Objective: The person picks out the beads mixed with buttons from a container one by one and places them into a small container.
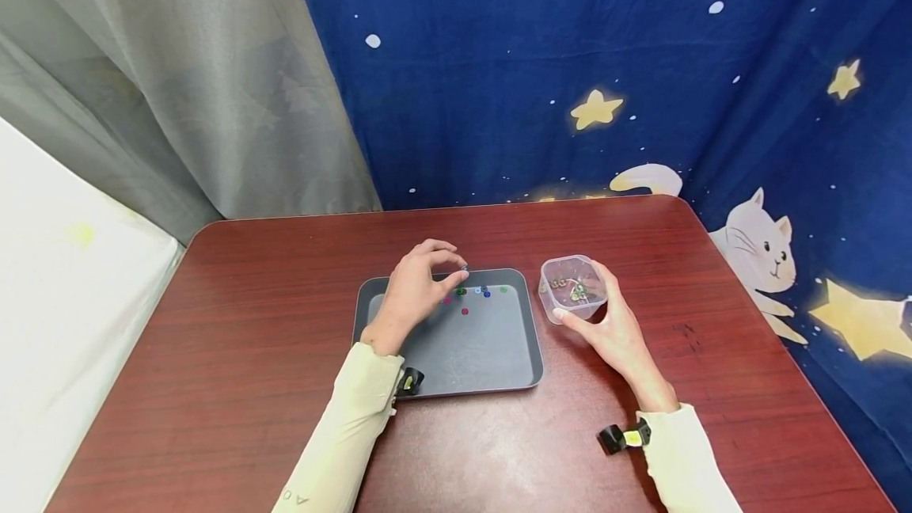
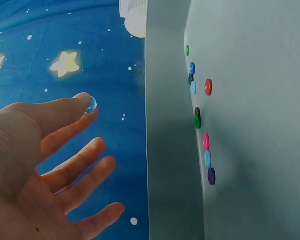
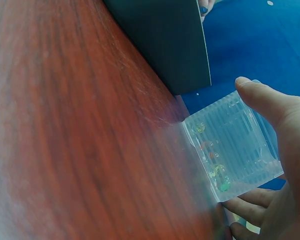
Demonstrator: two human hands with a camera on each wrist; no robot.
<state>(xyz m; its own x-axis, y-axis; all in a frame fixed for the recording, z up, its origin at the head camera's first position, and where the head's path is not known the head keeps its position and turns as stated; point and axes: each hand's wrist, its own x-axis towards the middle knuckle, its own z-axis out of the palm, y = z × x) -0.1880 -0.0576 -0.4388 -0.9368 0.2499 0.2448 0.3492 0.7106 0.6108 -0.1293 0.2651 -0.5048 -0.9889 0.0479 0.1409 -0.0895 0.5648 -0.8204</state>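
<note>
My left hand (image 1: 419, 285) is above the far edge of the grey tray (image 1: 470, 355). Between its thumb and index finger it pinches a light blue button (image 2: 92, 105); the other fingers are spread apart. Several small coloured buttons lie near the tray's far side, among them a red button (image 2: 209, 87), a pink button (image 2: 206, 141) and a purple button (image 2: 212, 176). To the right of the tray, my right hand (image 1: 614, 331) grips a clear plastic box (image 3: 235, 145) from its right side, thumb on the near rim. Small green, yellow and reddish pieces lie in the box.
The tray and box are on a reddish-brown wooden table (image 1: 235, 339). Behind the table hang a blue curtain (image 1: 484, 101) with stars and a grey curtain (image 1: 192, 85). A white surface (image 1: 64, 299) borders the table's left side.
</note>
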